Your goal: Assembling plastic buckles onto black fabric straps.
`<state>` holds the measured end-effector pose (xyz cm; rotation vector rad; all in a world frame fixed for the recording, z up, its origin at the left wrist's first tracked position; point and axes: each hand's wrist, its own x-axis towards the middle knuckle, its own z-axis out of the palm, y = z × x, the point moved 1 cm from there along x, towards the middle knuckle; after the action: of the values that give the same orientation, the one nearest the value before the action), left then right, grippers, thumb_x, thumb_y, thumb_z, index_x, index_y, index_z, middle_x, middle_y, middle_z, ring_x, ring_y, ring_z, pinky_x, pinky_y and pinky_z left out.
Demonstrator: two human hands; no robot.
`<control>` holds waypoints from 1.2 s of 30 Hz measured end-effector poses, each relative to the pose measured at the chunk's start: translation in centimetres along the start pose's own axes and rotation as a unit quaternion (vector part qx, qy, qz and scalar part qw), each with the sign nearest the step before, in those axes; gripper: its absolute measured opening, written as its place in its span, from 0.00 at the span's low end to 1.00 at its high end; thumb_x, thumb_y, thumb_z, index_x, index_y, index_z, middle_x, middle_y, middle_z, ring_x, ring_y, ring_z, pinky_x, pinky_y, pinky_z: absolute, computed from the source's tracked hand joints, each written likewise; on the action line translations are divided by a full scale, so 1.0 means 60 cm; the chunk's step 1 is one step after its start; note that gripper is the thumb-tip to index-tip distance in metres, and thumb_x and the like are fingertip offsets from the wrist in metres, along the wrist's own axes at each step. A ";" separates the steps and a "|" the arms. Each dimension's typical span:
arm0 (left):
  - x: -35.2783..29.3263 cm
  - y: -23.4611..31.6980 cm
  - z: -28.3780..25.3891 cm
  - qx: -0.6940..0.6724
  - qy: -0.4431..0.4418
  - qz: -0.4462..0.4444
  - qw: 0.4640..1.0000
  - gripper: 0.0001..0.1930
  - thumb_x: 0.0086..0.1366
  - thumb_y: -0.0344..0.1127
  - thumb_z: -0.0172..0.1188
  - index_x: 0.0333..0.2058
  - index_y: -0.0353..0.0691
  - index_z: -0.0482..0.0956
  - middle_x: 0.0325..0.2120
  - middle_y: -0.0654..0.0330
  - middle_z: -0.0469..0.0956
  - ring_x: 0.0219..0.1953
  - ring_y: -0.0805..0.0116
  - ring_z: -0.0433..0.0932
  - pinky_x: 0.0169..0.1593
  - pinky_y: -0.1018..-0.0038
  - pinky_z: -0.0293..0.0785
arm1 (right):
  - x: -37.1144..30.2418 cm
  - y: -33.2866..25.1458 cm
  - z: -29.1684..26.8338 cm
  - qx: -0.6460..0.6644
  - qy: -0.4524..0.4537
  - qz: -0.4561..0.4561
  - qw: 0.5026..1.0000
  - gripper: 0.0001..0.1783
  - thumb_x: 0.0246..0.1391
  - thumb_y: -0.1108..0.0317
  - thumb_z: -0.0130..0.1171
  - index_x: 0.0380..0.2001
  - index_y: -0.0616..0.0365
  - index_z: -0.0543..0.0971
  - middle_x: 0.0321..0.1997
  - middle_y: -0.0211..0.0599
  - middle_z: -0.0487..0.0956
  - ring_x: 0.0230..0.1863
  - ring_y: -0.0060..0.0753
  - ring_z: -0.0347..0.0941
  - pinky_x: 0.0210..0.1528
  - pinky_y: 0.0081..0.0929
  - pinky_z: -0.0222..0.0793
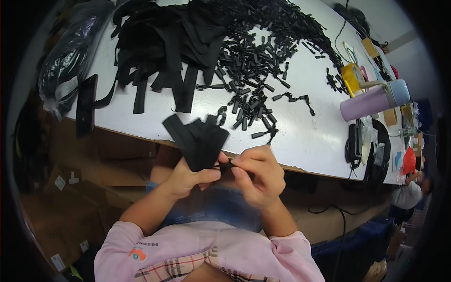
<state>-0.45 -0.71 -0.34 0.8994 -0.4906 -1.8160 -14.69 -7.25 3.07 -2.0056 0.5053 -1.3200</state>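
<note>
Just below the near edge of the white table (300, 136), the left hand (188, 178) is closed around a fanned bunch of black straps (197, 138). The right hand (258, 176) pinches a small black clip (225, 165) against them; its shape is mostly hidden by fingertips. Farther up the table, the clip pile (253, 61) blurs into the strap heap (164, 37).

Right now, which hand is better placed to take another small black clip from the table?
Right. The right hand pinches only a small black clip and sits nearer the clip pile; the left hand grips a bundle of black straps.
</note>
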 end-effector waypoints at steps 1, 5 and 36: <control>-0.001 0.002 0.000 0.040 0.024 0.066 0.997 0.10 0.51 0.33 0.58 0.30 0.38 0.68 0.20 0.64 0.66 0.15 0.80 0.64 0.17 0.85 0.60 | -0.006 -0.001 -0.002 0.068 -0.005 0.069 0.995 0.05 0.40 0.79 0.55 0.25 0.63 0.72 0.27 0.38 0.71 0.22 0.25 0.66 0.22 0.17 0.62; 0.001 0.004 0.008 0.156 -0.010 0.162 0.974 0.11 0.51 0.35 0.59 0.28 0.39 0.66 0.23 0.66 0.65 0.24 0.80 0.65 0.27 0.84 0.63 | -0.023 0.000 0.004 0.247 -0.050 0.276 0.927 0.01 0.47 0.77 0.51 0.25 0.64 0.71 0.24 0.34 0.72 0.21 0.16 0.66 0.21 0.11 0.63; 0.014 -0.016 0.019 0.195 0.124 0.214 0.949 0.09 0.54 0.30 0.54 0.35 0.35 0.70 0.32 0.64 0.70 0.34 0.78 0.67 0.39 0.81 0.64 | -0.015 0.071 -0.088 -0.356 -0.049 0.041 0.932 0.11 0.33 0.81 0.54 0.27 0.61 0.73 0.27 0.36 0.71 0.26 0.36 0.64 0.29 0.26 0.62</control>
<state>-2.07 -1.18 -0.55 1.1664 -0.8293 -1.2097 -19.68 -11.38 0.81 -2.5689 1.1320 -1.0580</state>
